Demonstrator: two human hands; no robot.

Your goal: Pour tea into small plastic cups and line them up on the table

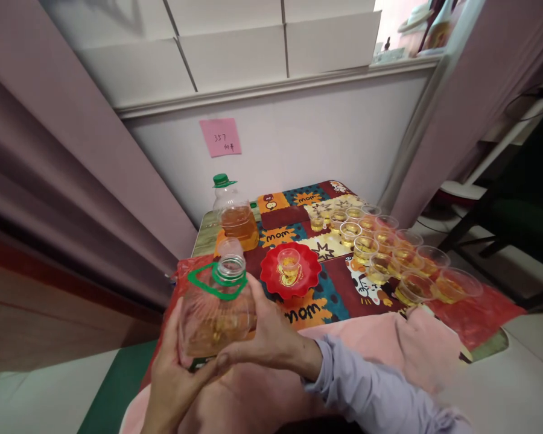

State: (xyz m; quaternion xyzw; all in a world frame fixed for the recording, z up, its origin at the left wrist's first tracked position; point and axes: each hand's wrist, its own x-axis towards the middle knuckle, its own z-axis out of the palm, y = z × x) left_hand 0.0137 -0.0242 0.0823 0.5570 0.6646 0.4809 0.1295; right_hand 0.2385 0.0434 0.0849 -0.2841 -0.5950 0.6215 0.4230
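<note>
Both my hands grip a large clear plastic bottle [215, 313] of amber liquid with a green handle ring and no cap. My left hand [172, 380] wraps its left side from below. From the right, my right hand [266, 337] closes its fingers round the bottle's side. The bottle is held upright over the near left part of the table. Just beyond it a small clear cup [288, 264] with yellow liquid stands on a red plate [310, 271].
A second bottle [235, 217] with a green cap stands further back on the left. Several filled clear cups [389, 253] are lined up on the right of the patterned tablecloth [308, 313]. A pink note [220, 137] hangs on the wall. Curtains flank both sides.
</note>
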